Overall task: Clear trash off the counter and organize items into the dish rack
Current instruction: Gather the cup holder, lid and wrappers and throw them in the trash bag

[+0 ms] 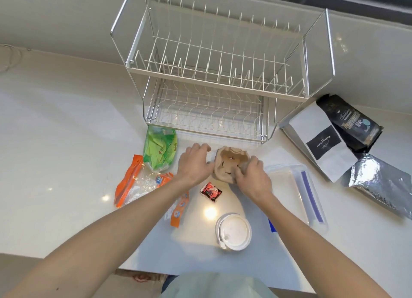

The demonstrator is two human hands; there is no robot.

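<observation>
Pale green fabric fills the bottom of the view, right under the camera, and two bare forearms reach out from it over the white worktop. Just past the near edge sits a round white cup lid, flat on the surface. Beyond it lies a small red and black sachet, and both hands meet just past that sachet, on a brown moulded-pulp cup carrier. The left hand presses against the carrier's left side, its grip half curled with the fingers arched over the worktop. The right hand has its grip closed on the carrier's near right edge, fingertips dipping into one of the cup wells. Whether the carrier is lifted or resting, I cannot tell.

Left of the hands, a crumpled green plastic bag lies near the rack's front left foot, and an orange and clear wrapper sprawls beside it, with an orange strip nearer the near edge. To the right, a clear container lid with blue clips lies flat. Toward the right edge sit a white coffee pouch, a black coffee bag and a crinkled silver foil bag, overlapping.

At the far edge against the wall stands the white two-tier wire dish rack, both tiers bare.
</observation>
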